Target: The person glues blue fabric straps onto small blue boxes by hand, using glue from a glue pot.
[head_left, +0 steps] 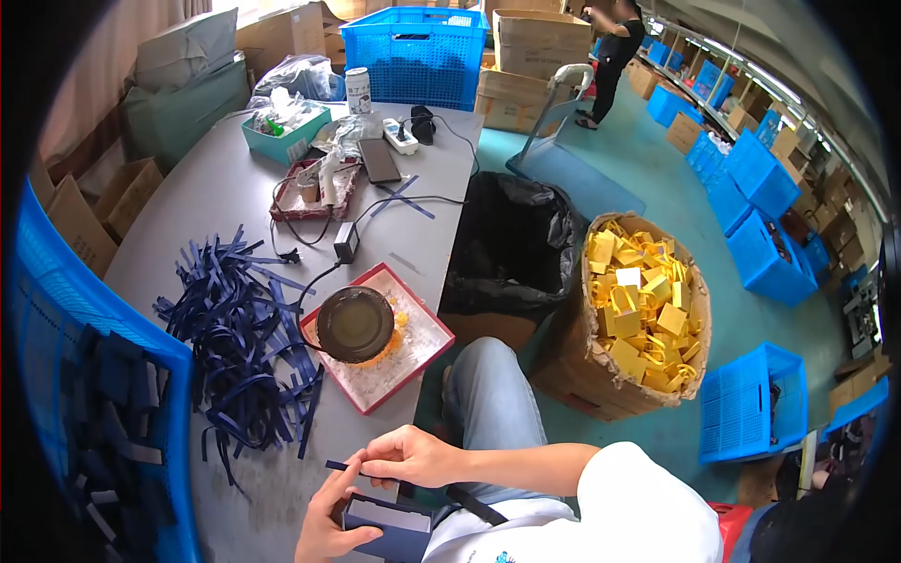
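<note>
My left hand point(328, 516) grips a small navy box point(402, 542) with a pale inner face, close to my lap at the table's near edge. Above the box, my right hand point(411, 457) pinches a navy ribbon point(335, 464), whose short end pokes out past the fingertips of both hands. A dark strip point(477, 505) lies across my lap beside the box. Farther up the table, a tangled heap of navy ribbons point(249, 342) spreads on the left. Next to it, a round dark pot point(355, 324) rests on a stained red-rimmed tray point(420, 330).
A blue crate point(38, 310) of navy boxes stands at left. Right of the table point(216, 202) are a black-lined bin point(511, 239) and a carton point(572, 375) of yellow boxes. A phone point(379, 160) and cables lie farther back. A person point(619, 56) stands beyond a trolley point(582, 178).
</note>
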The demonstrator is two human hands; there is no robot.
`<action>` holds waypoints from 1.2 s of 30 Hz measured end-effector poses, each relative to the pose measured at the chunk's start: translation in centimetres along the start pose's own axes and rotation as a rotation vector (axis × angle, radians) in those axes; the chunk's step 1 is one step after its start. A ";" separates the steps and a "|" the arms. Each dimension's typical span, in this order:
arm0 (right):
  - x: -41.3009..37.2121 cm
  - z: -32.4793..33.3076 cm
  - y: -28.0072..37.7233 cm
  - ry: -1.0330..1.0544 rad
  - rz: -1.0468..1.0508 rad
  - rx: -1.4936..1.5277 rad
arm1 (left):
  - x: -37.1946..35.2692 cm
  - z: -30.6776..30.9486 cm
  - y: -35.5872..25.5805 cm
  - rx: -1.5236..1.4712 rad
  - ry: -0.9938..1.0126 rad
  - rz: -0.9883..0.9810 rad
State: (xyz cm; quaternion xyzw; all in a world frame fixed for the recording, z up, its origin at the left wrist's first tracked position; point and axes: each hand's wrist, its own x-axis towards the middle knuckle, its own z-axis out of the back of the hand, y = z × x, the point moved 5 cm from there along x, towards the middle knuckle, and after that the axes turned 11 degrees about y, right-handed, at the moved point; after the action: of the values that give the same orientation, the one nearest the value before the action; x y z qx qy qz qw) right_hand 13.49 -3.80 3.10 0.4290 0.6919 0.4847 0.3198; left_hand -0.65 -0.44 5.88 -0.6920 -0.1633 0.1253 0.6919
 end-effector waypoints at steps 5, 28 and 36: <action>-0.5 0.6 0.1 -0.064 0.044 0.158 | 0.8 -0.2 -0.5 -0.021 -0.041 0.004; -4.1 9.8 5.3 -0.751 0.105 0.000 | 2.4 -0.9 7.9 -0.549 0.040 0.303; -2.5 12.6 4.7 -0.828 -0.018 -0.123 | 2.0 -0.9 8.4 -0.576 0.144 0.230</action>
State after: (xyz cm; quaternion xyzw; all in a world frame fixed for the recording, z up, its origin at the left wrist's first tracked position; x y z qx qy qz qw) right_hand 26.66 -0.31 3.49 0.5615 0.4785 0.3091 0.6003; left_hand 1.96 -0.43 -2.36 -0.8805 -0.0634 0.1019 0.4586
